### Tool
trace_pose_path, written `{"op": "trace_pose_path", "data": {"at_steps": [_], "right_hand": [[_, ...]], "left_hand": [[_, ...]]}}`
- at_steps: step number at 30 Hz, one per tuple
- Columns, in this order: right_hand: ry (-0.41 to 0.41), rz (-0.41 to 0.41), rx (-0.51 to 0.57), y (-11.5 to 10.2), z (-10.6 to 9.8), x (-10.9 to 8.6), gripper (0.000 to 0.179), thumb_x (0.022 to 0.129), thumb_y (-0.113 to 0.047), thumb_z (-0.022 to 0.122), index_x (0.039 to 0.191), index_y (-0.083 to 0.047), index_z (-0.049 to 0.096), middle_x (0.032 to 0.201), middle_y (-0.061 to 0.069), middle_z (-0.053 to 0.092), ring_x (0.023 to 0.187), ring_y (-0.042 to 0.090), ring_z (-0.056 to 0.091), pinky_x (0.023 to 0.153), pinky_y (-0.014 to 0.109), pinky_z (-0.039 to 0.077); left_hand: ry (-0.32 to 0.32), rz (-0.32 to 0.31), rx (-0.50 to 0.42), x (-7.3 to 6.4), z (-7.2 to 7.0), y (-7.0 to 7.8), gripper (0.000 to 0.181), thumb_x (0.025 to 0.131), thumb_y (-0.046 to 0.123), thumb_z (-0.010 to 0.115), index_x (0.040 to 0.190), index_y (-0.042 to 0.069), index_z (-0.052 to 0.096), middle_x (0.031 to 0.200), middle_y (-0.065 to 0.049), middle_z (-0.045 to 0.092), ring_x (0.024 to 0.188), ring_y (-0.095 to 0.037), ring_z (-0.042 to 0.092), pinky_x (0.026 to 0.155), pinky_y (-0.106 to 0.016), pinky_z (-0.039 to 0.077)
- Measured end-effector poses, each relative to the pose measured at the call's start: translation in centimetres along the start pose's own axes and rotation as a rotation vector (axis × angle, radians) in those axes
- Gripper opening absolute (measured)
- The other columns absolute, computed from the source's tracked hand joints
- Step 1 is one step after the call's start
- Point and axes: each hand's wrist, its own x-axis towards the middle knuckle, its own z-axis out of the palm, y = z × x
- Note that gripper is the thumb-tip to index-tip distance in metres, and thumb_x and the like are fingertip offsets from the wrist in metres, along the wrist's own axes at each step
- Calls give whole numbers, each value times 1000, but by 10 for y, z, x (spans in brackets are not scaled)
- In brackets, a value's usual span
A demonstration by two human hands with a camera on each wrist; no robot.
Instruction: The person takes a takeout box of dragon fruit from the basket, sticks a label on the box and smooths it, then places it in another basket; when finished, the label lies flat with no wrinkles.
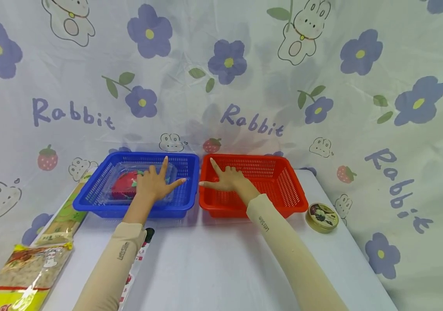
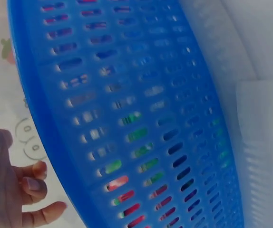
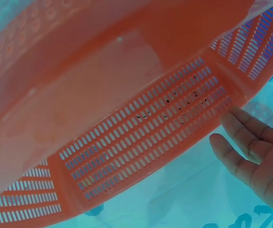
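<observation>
My left hand (image 1: 152, 185) is over the blue basket (image 1: 89, 209), index finger and thumb spread straight, the other fingers bent, holding nothing. Beneath it in the basket lies a clear plastic box (image 1: 106, 190) with something red and green inside, partly hidden by the hand. My right hand (image 1: 227, 179) hovers at the left side of the red basket (image 1: 295, 190), thumb and index finger spread. In the right wrist view, the fingertips of that hand (image 3: 265, 161) lie close to the basket's rim; whether they touch it I cannot tell. Through the blue basket's slots (image 2: 141, 133), red and green show in the left wrist view.
A round tin (image 1: 322, 218) stands right of the red basket. Along the left edge lie a yellow-and-clear food bag (image 1: 27, 276) and a long green packet (image 1: 64, 216). A narrow patterned item (image 1: 132, 270) is partly under the left forearm. A printed curtain (image 1: 190, 95) hangs behind.
</observation>
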Motion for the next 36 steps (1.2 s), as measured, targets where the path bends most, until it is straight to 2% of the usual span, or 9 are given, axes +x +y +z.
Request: {"op": "trace_pose_path", "data": {"at_steps": [5, 10, 13, 20, 28, 33, 36], "right_hand": [[7, -23, -58, -7, 0, -2, 101, 81, -87, 36, 159, -37, -6, 160, 22, 27, 147, 46, 25, 115, 62, 23], [-14, -42, -98, -14, 0, -3, 101, 82, -86, 35, 159, -36, -8, 161, 22, 25, 148, 46, 23, 117, 60, 21], [-14, -41, -123, -17, 1, -2, 101, 82, -87, 35, 159, -36, -8, 161, 22, 24, 148, 45, 22, 117, 60, 21], [8, -44, -144, -20, -1, -1, 102, 82, -86, 37, 159, -37, -8, 162, 22, 24, 148, 45, 21, 118, 59, 18], [24, -61, -200, -22, 4, 4, 102, 82, -87, 35, 159, -36, -8, 162, 22, 24, 148, 45, 21, 117, 64, 13], [50, -70, -253, -23, 7, 6, 102, 81, -88, 34, 159, -36, -8, 161, 21, 27, 148, 44, 24, 116, 67, 8], [83, -76, -292, -24, 7, 8, 102, 81, -88, 32, 159, -35, -8, 160, 20, 28, 148, 43, 25, 115, 69, 3]], "left_hand": [[21, 0, -21, -8, 0, 4, 108, 85, 85, 34, 161, 13, 4, 129, -39, 47, 113, -55, 53, 98, -72, 35], [6, -17, -47, -20, 4, 5, 107, 87, 83, 33, 160, 10, 4, 135, -42, 44, 115, -58, 51, 97, -70, 39], [1, -29, -66, -27, 6, 6, 108, 87, 83, 34, 160, 10, 3, 140, -43, 41, 120, -60, 49, 99, -71, 36], [45, -63, -70, -40, 8, 8, 111, 85, 85, 35, 160, 8, 6, 134, -43, 45, 115, -58, 51, 95, -67, 40], [98, -103, -66, -50, 16, 11, 112, 85, 85, 35, 160, 7, 8, 126, -41, 48, 110, -54, 51, 92, -64, 39], [81, -141, -89, -58, 18, 14, 112, 85, 84, 36, 160, 8, 3, 126, -42, 46, 103, -54, 53, 91, -62, 39], [64, -166, -110, -62, 19, 13, 112, 86, 84, 35, 159, 7, 0, 128, -43, 43, 105, -56, 52, 94, -65, 37]]}}
